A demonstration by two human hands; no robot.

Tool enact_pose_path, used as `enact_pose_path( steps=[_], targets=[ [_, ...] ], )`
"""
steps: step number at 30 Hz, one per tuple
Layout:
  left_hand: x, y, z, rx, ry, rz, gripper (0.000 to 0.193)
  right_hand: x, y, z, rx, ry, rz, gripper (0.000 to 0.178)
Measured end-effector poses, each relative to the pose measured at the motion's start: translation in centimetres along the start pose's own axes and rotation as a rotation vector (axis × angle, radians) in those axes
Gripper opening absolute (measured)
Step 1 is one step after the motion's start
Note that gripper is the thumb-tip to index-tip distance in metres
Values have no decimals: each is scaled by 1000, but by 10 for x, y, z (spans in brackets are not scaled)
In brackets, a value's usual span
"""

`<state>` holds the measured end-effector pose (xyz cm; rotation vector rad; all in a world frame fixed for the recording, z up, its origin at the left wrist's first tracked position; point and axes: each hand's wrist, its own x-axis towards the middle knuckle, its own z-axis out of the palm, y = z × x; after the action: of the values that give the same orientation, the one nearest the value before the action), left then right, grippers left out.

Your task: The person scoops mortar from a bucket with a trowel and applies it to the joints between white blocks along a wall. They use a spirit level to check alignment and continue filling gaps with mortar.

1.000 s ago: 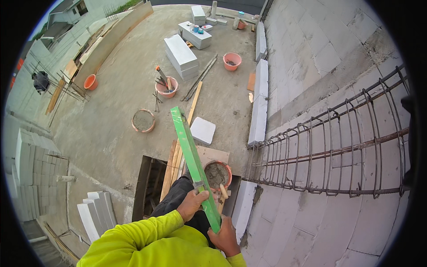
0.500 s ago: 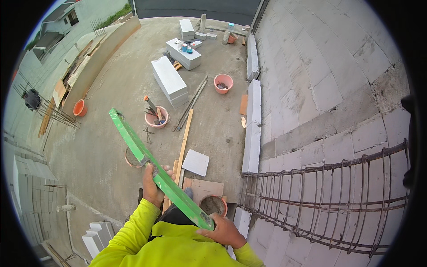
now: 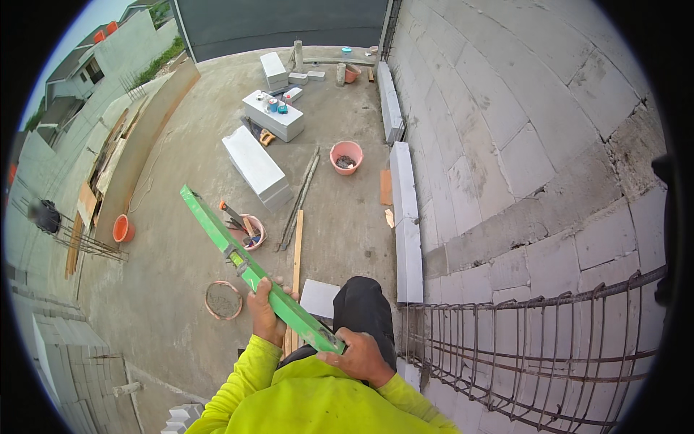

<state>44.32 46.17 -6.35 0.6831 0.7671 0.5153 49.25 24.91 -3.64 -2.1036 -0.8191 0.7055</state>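
Head view: The green level (image 3: 254,273) slants across the person's front. The left hand (image 3: 267,315) grips the level between its middle and near end. The right hand (image 3: 363,356) is closed on its near end. Left of the level is a mortar tub (image 3: 225,317); right of it are a tool bucket (image 3: 261,239) and white block (image 3: 316,295).

Recorded on concrete floor (image 3: 166,239), near left edge: orange bucket (image 3: 123,228). Noted along right edge: pale blocks (image 3: 409,260), brown board (image 3: 386,186) just beside. Observed near far edge: grey post (image 3: 298,55), dark wall (image 3: 282,27) beyond.
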Motion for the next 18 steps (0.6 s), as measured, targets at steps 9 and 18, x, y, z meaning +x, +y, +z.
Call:
enact_pose_path(
  steps=[9,18],
  targets=[
    [193,-83,64,-287,157,48,31,203,111,-89,101,-184,-116,68],
    [338,-89,183,-204,262,-18,34,351,152,-186,254,-200,-7,69]
  ],
)
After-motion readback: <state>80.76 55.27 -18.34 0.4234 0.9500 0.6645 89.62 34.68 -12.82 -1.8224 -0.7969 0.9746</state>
